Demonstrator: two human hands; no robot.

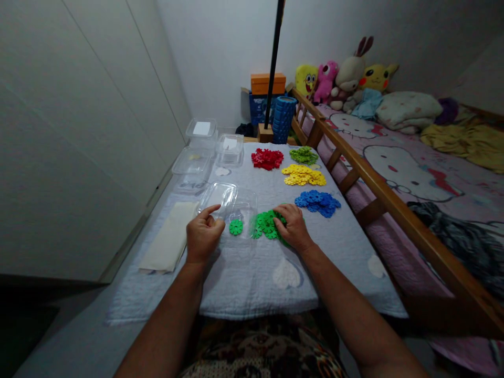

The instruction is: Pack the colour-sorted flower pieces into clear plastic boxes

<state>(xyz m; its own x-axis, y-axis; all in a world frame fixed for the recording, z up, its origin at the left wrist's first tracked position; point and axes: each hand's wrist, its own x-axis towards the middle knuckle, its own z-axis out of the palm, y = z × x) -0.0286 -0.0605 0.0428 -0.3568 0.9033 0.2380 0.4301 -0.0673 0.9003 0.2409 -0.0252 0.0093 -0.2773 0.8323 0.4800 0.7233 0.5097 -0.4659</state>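
Since the right hand [292,227] lies palm-down on the green heap [265,224], fingers spread and bent into the flakes, I'd call it loose rather than clenched; nothing looks pinched. The left hand [202,237] is curled at about 9 o'clock from that heap, with its thumb tip up by the edge of the clear lid [219,198]; I can't tell if it's really pinching the lid or just touching it. A single green flake [235,227] sits on the blanket [244,283] just at 3 o'clock of the left hand, between the two hands. The clear tub [248,206] is right behind it at 12 o'clock, touching the heap's near edge.

Handling guess: these flakes look like thin, stiff plastic, super light, with notched edges. A heap probably slides and scatters if you push it, and the soft blanket lets them sink in a bit. So I'd pinch one by its rim, thumb and finger on opposite edges, or scoop a bunch with cupped fingers. The lid and tub look thin and flexy, and light enough to skid; hold them by a corner or rim.

The other colours are well apart: blue heap [318,203] at 1 o'clock of the right hand; yellow heap [303,176], red heap [267,158] and lime heap [304,155] farther up toward 12. A folded cloth [170,244] is at 9 o'clock of the left hand.
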